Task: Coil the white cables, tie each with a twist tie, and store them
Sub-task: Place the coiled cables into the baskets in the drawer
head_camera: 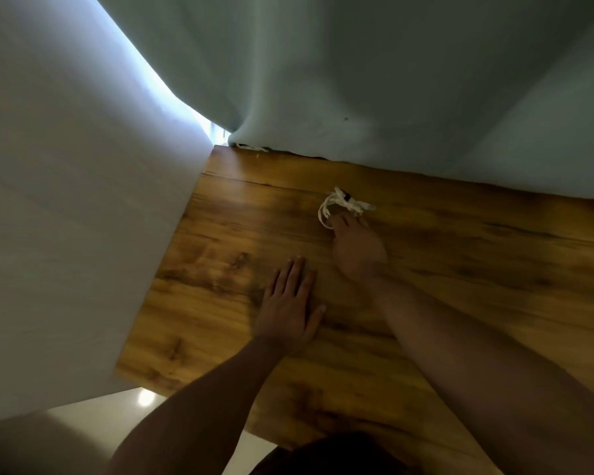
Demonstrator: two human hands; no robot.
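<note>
A coiled white cable [338,208] lies on the table [460,269], towards its far edge and about midway along it. The coil is a small loose loop with a bunched, wrapped part on its right side, where a small dark spot shows; what that spot is cannot be told.

The right hand [359,252] reaches across the table with its back up. Its fingers [344,223] end right at the coil's near side, inside or against the loop and touching it. Whether they pinch the cable or only rest on it cannot be told, as the hand hides the fingertips.

The left hand [288,313] lies flat on the table, nearer its near-left part, palm down, fingers straight and slightly spread, holding nothing, well apart from the coil.

A curtain [391,80] hangs along the table's far edge, and a wall [66,200] meets its left edge.
</note>
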